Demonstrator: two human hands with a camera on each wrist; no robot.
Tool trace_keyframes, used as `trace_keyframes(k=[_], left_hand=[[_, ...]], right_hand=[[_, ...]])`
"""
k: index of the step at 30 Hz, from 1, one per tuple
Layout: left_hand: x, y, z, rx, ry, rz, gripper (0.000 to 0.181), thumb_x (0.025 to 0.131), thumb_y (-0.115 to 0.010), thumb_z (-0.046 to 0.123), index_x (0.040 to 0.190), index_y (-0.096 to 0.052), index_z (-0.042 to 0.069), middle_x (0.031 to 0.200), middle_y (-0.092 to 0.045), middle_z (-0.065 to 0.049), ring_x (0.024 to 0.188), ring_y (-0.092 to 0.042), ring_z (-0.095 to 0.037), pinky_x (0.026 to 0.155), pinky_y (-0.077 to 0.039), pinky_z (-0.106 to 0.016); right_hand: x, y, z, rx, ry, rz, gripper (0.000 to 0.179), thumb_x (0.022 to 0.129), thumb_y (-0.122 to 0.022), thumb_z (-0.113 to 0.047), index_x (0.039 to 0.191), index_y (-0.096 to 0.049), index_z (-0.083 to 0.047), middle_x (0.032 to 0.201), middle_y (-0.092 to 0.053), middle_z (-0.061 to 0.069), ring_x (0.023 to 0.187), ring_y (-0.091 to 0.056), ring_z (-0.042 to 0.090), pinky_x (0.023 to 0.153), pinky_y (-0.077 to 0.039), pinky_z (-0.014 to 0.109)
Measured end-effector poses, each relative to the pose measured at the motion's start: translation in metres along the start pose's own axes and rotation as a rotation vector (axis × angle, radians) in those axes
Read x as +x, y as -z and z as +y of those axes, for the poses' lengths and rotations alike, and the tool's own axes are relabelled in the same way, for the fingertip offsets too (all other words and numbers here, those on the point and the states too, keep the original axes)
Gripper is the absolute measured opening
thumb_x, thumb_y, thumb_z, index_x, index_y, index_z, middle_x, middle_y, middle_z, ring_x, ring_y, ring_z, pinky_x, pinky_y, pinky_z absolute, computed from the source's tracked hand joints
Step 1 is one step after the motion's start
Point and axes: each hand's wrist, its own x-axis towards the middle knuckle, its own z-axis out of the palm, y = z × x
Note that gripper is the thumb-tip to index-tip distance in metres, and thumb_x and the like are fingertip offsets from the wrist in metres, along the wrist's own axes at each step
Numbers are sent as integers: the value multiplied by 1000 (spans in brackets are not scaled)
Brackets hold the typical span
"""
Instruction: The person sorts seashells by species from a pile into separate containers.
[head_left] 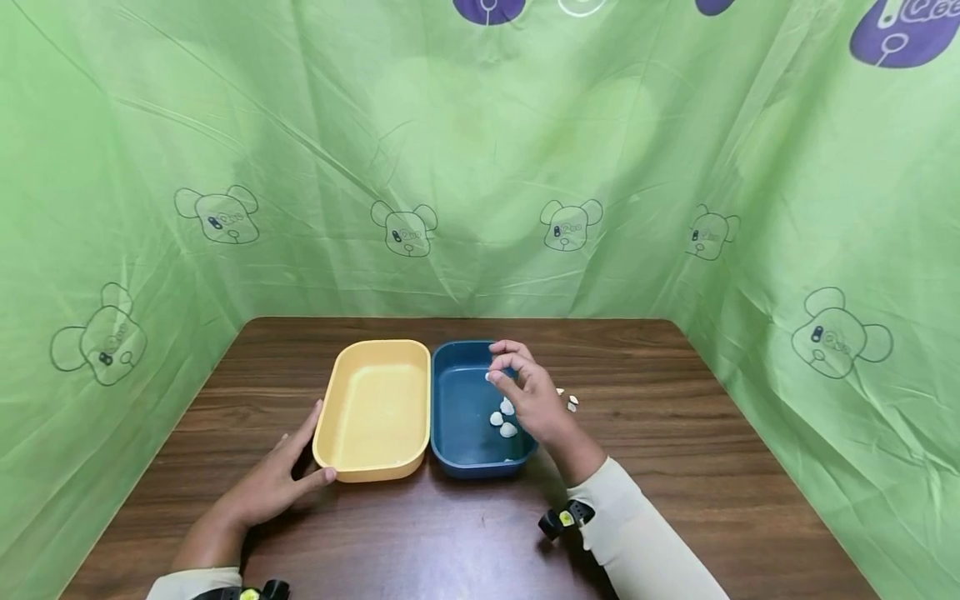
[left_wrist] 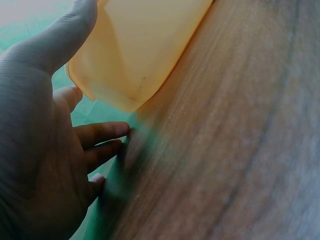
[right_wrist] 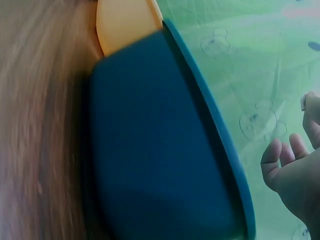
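The right hand (head_left: 536, 404) is raised over the right side of the blue tray (head_left: 463, 417), pinching a small white shell (head_left: 488, 377) between thumb and index finger; the right wrist view shows the shell's ridged edge at the fingertips. Below the hand, several loose white shells (head_left: 508, 430) lie on the blue tray's floor, towards its right side. More shell pieces (head_left: 573, 401) rest on the desk (head_left: 675, 475) just to the right of that tray, beyond the right hand's wrist. The left hand (head_left: 272, 485) is spread wide at the yellow tray (head_left: 378, 408), its thumb on the near left corner and its fingers along the outer left side. The two trays sit side by side, the yellow one on the left, so the pinched shell is well apart from the left hand.
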Motion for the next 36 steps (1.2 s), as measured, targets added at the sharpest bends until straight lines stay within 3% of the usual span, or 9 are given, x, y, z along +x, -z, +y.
trace_keyframes(k=[6, 10, 15, 21, 25, 29, 33, 36], left_hand=[[0, -1, -1, -3, 3, 1, 111, 97, -82, 27, 178, -7, 27, 177, -27, -31, 154, -28, -66, 123, -10, -89], [1, 0, 0, 3, 9, -4, 111, 97, -82, 28, 178, -6, 28, 177, -26, -31, 154, -28, -66, 123, -10, -89], [0, 0, 0, 12, 2, 3, 111, 97, -82, 28, 178, -7, 27, 176, -28, -31, 154, -29, -66, 122, -12, -89], [-1, -1, -1, 13, -2, 7, 111, 96, -82, 27, 178, -7, 27, 176, -28, -31, 153, -29, -66, 122, -12, -89], [-1, -1, -1, 2, -3, 12, 111, 96, -83, 27, 178, -8, 27, 176, -28, -32, 153, -29, -67, 122, -11, -90], [-1, -1, -2, 2, -4, 10, 111, 96, -82, 26, 178, -7, 27, 177, -27, -31, 153, -29, -67, 122, -11, -89], [-1, -1, -2, 5, -3, 5, 111, 96, -82, 27, 178, -7, 27, 177, -26, -31, 153, -28, -67, 122, -10, -89], [-1, -1, -1, 5, -5, 5, 111, 96, -82, 27, 178, -7, 26, 177, -26, -31, 153, -28, -67, 122, -11, -89]], right_hand=[[4, -25, -3, -10, -15, -36, 14, 108, -63, -2, 104, -64, 11, 153, -48, 28, 143, -45, 41, 97, -47, 17], [7, -40, -3, -19, -22, -54, 11, 108, -63, 1, 103, -66, 10, 152, -49, 29, 142, -45, 44, 91, -49, 17], [8, -56, -8, -95, -58, -78, 11, 109, -64, -4, 103, -69, 4, 152, -52, 22, 145, -46, 39, 87, -49, 22], [6, -74, -10, -228, -81, -62, 11, 108, -68, -9, 100, -72, -3, 150, -54, 17, 134, -55, 32, 84, -49, 24], [4, -86, -10, -284, -83, -68, 10, 108, -68, -8, 99, -71, -3, 150, -54, 18, 133, -51, 30, 83, -49, 24], [2, -98, -10, -345, -54, -86, 11, 107, -68, -8, 97, -69, -3, 149, -54, 19, 139, -46, 33, 99, -51, 36], [-1, -109, -11, -400, -34, -104, 12, 107, -69, -9, 96, -69, -4, 148, -56, 15, 142, -45, 34, 118, -44, 51], [-3, -116, -11, -415, -33, -111, 11, 106, -70, -10, 96, -70, -5, 148, -56, 14, 141, -45, 33, 119, -44, 50]])
